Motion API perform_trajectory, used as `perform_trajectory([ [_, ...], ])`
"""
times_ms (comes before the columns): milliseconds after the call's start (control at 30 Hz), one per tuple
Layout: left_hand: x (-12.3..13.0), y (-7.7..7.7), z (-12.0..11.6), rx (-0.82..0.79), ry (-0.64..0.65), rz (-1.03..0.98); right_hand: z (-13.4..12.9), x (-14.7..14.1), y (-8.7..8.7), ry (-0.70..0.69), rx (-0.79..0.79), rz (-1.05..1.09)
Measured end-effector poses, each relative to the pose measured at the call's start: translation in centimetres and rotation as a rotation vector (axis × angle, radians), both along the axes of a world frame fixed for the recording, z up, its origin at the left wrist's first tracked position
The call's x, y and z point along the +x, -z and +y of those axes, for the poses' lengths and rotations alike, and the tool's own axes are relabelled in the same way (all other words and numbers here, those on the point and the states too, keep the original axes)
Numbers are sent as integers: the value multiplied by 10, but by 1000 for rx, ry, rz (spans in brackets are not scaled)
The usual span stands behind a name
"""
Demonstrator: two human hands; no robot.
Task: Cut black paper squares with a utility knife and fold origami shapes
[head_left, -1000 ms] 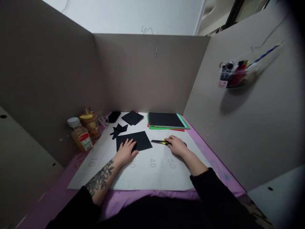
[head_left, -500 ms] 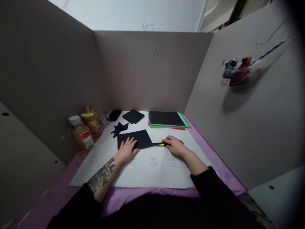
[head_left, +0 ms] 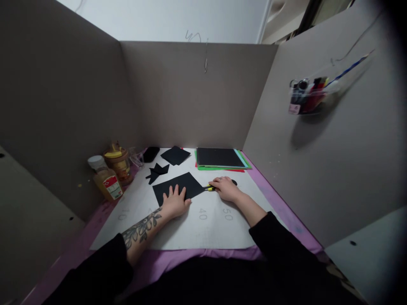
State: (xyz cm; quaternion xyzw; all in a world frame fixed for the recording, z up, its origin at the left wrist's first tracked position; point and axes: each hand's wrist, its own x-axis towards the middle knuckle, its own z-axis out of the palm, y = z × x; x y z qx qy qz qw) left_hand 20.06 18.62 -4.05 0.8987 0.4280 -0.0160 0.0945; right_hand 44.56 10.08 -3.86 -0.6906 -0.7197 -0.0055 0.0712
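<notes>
My left hand [head_left: 176, 203] rests flat on a sheet of black paper [head_left: 187, 181], fingers spread across its lower edge. In my right hand [head_left: 226, 188] is a pair of black-and-yellow scissors [head_left: 210, 188], held low over the white mat. Their blades point left and meet the paper's right corner; whether they are open or closed I cannot make out. A dark handle end shows beyond my knuckles. Just behind the paper's left side lies a folded black paper shape [head_left: 157, 171] with pointed parts.
Black paper squares [head_left: 175, 156] lie at the back, beside a dark flat object [head_left: 151, 154]. A stack of coloured sheets [head_left: 220, 158] is at back right. Bottles [head_left: 108, 180] and a jar [head_left: 119, 164] stand left. A clear holder [head_left: 307, 99] hangs on the right wall.
My right hand and the scissors have moved left, closer to the paper, and less blade shows. The paper has turned slightly under my left hand. The whole view has shifted a little.
</notes>
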Motion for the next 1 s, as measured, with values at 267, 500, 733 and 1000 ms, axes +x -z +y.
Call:
perform_trajectory([
  [267, 37, -7, 48, 22, 375, -99, 2, 8, 10, 11, 9, 41],
  [500, 39, 16, 66, 31, 325, -78, 2, 6, 12, -2, 19, 4],
  [733, 41, 18, 67, 64, 322, -66, 5, 3, 12, 3, 8, -2],
  [1000, 42, 22, 70, 81, 335, -61, 1, 6, 16, 5, 19, -5],
])
